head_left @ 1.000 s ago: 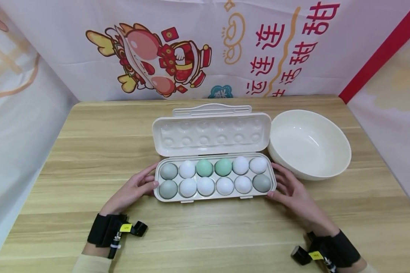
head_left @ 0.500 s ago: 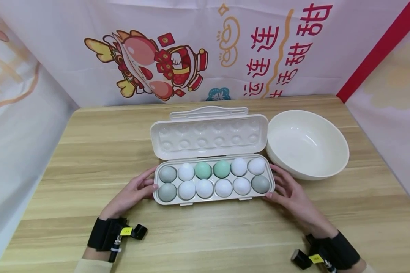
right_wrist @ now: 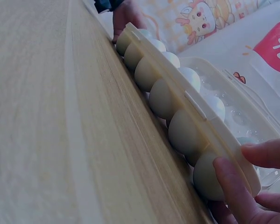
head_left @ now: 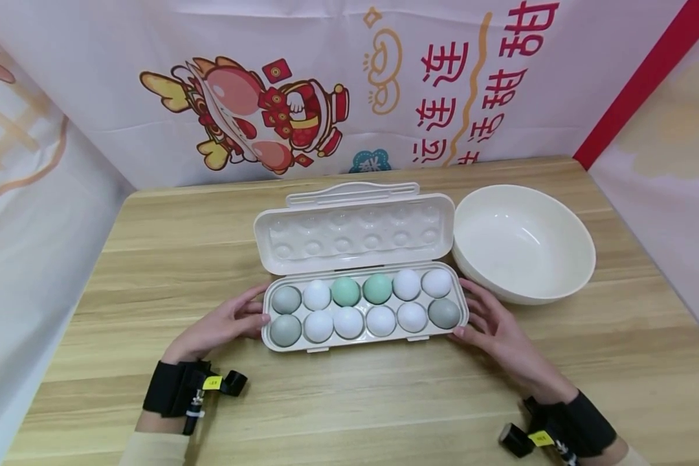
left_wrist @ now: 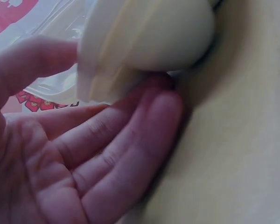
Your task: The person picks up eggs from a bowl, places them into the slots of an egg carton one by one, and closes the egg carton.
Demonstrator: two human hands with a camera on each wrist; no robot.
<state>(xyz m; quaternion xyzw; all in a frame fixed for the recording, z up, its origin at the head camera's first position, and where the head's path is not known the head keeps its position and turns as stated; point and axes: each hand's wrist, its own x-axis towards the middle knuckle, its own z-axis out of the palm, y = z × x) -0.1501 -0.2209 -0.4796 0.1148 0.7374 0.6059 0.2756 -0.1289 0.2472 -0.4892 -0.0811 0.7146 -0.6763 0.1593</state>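
A white plastic egg box (head_left: 366, 341) with its lid (head_left: 355, 257) folded back lies in the middle of the table. White eggs (head_left: 348, 321), green eggs (head_left: 346, 292) and grey-green eggs (head_left: 285, 331) fill its two rows. My left hand (head_left: 221, 323) grips the left end; in the left wrist view the thumb (left_wrist: 46, 56) lies against the rim and the fingers (left_wrist: 130, 158) reach under the edge. At the right end my right hand (head_left: 495, 323) holds on too, thumb by the front corner. In the right wrist view its fingertips (right_wrist: 226, 179) touch the end cup.
A large white bowl (head_left: 524, 249) stands right of the box, close against the lid's right side. Behind the wooden table (head_left: 169, 252) hangs a printed white cloth (head_left: 303, 39); side cloths border the left and right edges.
The head view shifts slightly, so the box appears a little further left and lower. Both hands stay at its ends, and their grip looks the same.
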